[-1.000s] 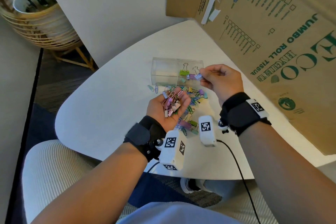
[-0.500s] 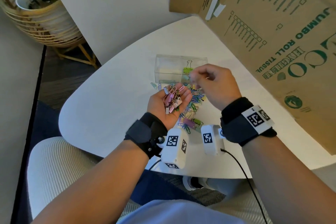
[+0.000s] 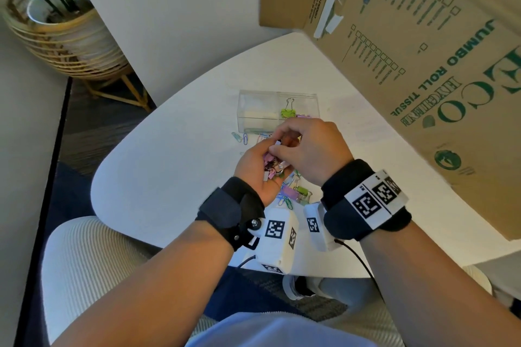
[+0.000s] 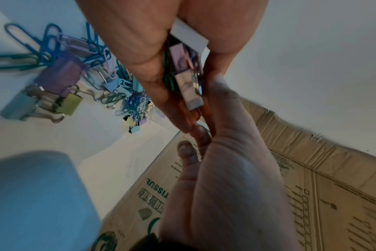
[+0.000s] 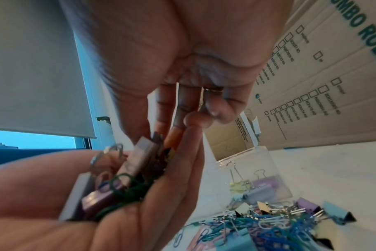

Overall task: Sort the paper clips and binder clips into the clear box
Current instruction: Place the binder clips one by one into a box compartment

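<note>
My left hand (image 3: 253,177) is palm up above the white table (image 3: 169,172), cupped round a handful of pastel binder clips and paper clips (image 3: 272,167). My right hand (image 3: 307,146) sits over it, its thumb and forefinger pinching a small clip in that handful. In the left wrist view the handful (image 4: 182,74) shows lilac and white binder clips. The clear box (image 3: 253,110) stands just beyond my hands, with a green binder clip (image 3: 287,113) and lilac ones in its right half. A pile of clips (image 3: 298,191) lies on the table under my hands.
A large cardboard box (image 3: 423,65) leans over the table's right side, close to my right wrist. Two loose paper clips (image 3: 239,136) lie left of the pile. A wicker plant pot (image 3: 56,31) stands on the floor far left. A ribbed white seat (image 3: 84,262) is below.
My right hand has come back from the clear box towards me and now reaches into the handful in my left palm. The left hand has stayed in place.
</note>
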`<state>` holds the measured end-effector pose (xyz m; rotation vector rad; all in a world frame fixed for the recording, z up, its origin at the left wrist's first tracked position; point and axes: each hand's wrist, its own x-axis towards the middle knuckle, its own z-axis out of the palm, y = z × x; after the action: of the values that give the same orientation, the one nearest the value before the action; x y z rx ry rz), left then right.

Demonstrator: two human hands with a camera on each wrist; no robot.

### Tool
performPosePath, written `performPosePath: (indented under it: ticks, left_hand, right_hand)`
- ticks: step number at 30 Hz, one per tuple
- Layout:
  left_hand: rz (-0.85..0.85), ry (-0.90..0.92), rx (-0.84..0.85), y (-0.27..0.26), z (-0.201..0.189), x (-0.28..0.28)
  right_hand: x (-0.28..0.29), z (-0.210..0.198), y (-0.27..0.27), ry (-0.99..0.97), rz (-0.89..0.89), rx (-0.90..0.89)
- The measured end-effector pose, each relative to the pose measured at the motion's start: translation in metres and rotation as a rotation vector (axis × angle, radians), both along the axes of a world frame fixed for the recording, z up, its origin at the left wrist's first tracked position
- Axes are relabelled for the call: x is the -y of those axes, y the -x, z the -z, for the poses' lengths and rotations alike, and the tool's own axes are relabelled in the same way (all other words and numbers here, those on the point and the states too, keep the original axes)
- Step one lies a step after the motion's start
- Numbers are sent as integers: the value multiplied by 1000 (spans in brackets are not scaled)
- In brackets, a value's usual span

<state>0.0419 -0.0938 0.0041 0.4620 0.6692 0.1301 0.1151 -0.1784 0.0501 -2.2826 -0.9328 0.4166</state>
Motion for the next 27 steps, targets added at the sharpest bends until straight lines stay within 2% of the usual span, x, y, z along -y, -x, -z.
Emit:
performPosePath:
  ticks: [3, 8, 10, 13, 20, 24, 27]
  left_hand:
    - [-9, -13, -7, -1, -4, -2]
    - [-55, 41, 1, -3, -3, -12]
    - [-80, 49, -24, -3, 0, -14]
    - [-71, 77, -47, 1, 3, -13]
    - [-50, 119, -43, 1, 7, -12]
    - [-58, 139, -30, 2, 7, -16]
    - [-68, 154, -20, 2, 7, -18]
  right_hand:
    - [3, -1, -3, -76, 45, -72]
    - [15, -7, -6, -396, 126, -423]
    - [19, -3, -9, -455, 219, -446]
    - [18, 7, -20, -434, 384, -465]
    - [-9, 3, -60, -393, 477, -365]
    - [-16, 3, -65, -219, 392, -252]
    - [-10, 2, -54, -170, 335, -150]
